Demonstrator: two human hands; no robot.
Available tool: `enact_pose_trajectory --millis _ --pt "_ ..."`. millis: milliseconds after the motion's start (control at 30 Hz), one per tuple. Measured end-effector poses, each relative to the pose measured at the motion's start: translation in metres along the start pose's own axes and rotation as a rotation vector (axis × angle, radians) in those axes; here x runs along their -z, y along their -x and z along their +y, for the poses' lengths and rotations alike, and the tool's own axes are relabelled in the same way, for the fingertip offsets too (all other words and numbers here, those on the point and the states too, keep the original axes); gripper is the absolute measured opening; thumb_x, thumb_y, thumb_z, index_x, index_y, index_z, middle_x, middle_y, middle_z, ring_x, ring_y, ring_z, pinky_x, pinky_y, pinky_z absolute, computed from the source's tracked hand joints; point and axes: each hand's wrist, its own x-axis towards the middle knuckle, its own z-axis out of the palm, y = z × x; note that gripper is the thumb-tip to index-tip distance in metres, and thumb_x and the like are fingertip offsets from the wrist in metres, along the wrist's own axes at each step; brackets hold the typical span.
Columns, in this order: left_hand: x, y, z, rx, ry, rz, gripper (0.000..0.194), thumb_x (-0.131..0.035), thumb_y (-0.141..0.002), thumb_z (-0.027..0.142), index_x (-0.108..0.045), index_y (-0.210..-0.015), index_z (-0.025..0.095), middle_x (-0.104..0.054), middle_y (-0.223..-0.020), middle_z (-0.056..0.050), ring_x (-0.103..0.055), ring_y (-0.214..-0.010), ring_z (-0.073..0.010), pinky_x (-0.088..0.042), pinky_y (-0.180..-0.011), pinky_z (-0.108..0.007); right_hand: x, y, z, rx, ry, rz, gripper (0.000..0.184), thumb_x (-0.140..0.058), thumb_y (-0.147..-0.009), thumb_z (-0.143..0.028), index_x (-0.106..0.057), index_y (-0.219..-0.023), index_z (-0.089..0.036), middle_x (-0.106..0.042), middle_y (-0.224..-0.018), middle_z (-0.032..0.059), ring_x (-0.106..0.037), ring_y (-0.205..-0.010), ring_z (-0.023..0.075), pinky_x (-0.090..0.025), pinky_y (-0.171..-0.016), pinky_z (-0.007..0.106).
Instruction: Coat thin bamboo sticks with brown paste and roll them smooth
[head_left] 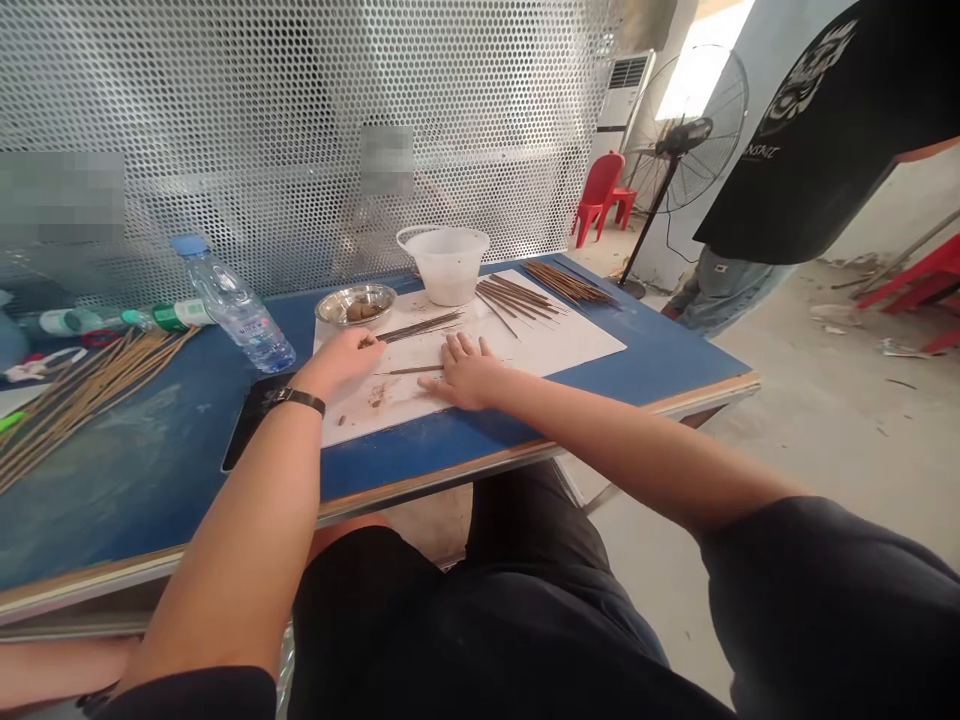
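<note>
On a white sheet [577, 345], my right hand [471, 375] lies flat with its fingers spread, pressing on a brown incense stick [412, 371]. The stick's thin bare end points left, and its other end is hidden under the palm. My left hand [349, 357] is closed on a bundle of thin dark sticks [424, 327] that points right. Brown crumbs [377, 395] and a small brown lump [342, 420] lie on the sheet near the hands. Behind them, a metal bowl [334, 306] holds brown dough [366, 308].
A white plastic tub [450, 268] stands behind the hands. Coated sticks [517, 296] and another stick pile [574, 285] lie right. To the left are a water bottle [244, 315], a black phone [251, 425] and long sticks [97, 385]. A person [817, 150] stands right, near a fan [686, 135].
</note>
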Motion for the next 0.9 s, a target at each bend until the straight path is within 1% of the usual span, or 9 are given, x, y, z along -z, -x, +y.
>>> enact_pose_trajectory --millis 100,167,367,467,567,667,767,833,900 --pt "0.001 0.001 0.001 0.016 0.003 -0.011 0.028 -0.060 -0.089 0.050 -0.067 -0.089 0.023 -0.073 -0.087 -0.005 -0.064 -0.077 -0.0238 -0.044 -0.068 -0.032 0.004 -0.013 0.007 0.001 0.009 -0.020 0.102 -0.016 -0.102 -0.072 -0.014 -0.167 0.006 -0.002 -0.176 0.0251 0.001 -0.164 0.0417 -0.008 -0.130 0.064" --pt "0.000 0.000 0.000 0.011 0.002 -0.003 0.028 -0.059 -0.089 0.050 -0.067 -0.089 0.023 -0.073 -0.089 -0.006 -0.064 -0.079 -0.0244 -0.044 -0.068 -0.032 0.002 -0.007 0.009 0.032 0.009 -0.007 0.104 -0.017 -0.101 -0.074 -0.015 -0.167 0.006 -0.003 -0.176 0.0254 0.000 -0.164 0.0415 -0.010 -0.131 0.063" --pt "-0.002 -0.004 -0.003 -0.007 0.001 0.010 0.028 -0.059 -0.087 0.049 -0.066 -0.088 0.023 -0.073 -0.089 -0.006 -0.065 -0.082 -0.0258 -0.043 -0.069 -0.033 -0.017 0.051 0.005 0.135 0.029 0.062 0.112 -0.010 -0.097 -0.081 -0.022 -0.165 0.007 -0.014 -0.174 0.0284 -0.008 -0.163 0.0434 -0.014 -0.130 0.063" --pt "-0.003 -0.005 -0.005 -0.009 -0.006 0.003 0.029 -0.059 -0.088 0.051 -0.066 -0.089 0.023 -0.072 -0.088 -0.006 -0.065 -0.080 -0.0259 -0.043 -0.067 -0.033 -0.023 0.066 0.002 0.150 0.025 0.084 0.114 -0.008 -0.096 -0.082 -0.023 -0.166 0.006 -0.015 -0.174 0.0276 -0.008 -0.163 0.0438 -0.014 -0.130 0.065" --pt "-0.004 -0.006 -0.007 -0.009 -0.010 0.001 0.030 -0.059 -0.088 0.052 -0.067 -0.090 0.024 -0.073 -0.089 -0.006 -0.065 -0.081 -0.0265 -0.043 -0.067 -0.033 -0.020 0.051 0.003 0.103 0.013 0.080 0.111 -0.006 -0.097 -0.080 -0.022 -0.166 0.006 -0.014 -0.174 0.0267 -0.008 -0.163 0.0431 -0.012 -0.130 0.066" --pt "-0.004 -0.007 -0.010 -0.004 -0.001 -0.009 0.031 -0.058 -0.090 0.054 -0.068 -0.092 0.024 -0.074 -0.093 -0.007 -0.067 -0.084 -0.0273 -0.044 -0.067 -0.033 -0.010 0.018 0.010 0.022 0.015 0.037 0.105 -0.007 -0.101 -0.074 -0.016 -0.167 0.007 -0.010 -0.175 0.0258 -0.004 -0.164 0.0402 -0.009 -0.131 0.063" --pt "-0.004 -0.007 -0.012 0.009 -0.004 -0.032 0.033 -0.058 -0.090 0.056 -0.068 -0.094 0.025 -0.075 -0.096 -0.007 -0.067 -0.086 -0.0279 -0.044 -0.067 -0.033 -0.001 -0.010 0.018 -0.030 0.023 -0.005 0.100 -0.009 -0.102 -0.070 -0.011 -0.168 0.005 -0.005 -0.177 0.0231 -0.001 -0.165 0.0387 -0.009 -0.130 0.063" --pt "-0.004 -0.008 -0.012 0.014 -0.007 -0.037 0.034 -0.058 -0.090 0.057 -0.068 -0.094 0.025 -0.075 -0.097 -0.007 -0.067 -0.085 -0.0277 -0.044 -0.067 -0.033 0.000 -0.013 0.022 -0.022 0.028 -0.009 0.100 -0.010 -0.103 -0.070 -0.011 -0.168 0.006 -0.005 -0.176 0.0236 -0.001 -0.165 0.0387 -0.009 -0.131 0.062" --pt "-0.004 -0.008 -0.013 0.010 0.001 -0.032 0.033 -0.058 -0.089 0.056 -0.068 -0.094 0.025 -0.075 -0.098 -0.007 -0.067 -0.085 -0.0273 -0.044 -0.067 -0.033 -0.002 -0.002 0.023 0.026 0.038 0.016 0.103 -0.012 -0.102 -0.073 -0.015 -0.167 0.007 -0.007 -0.176 0.0256 -0.002 -0.165 0.0390 -0.009 -0.132 0.059"
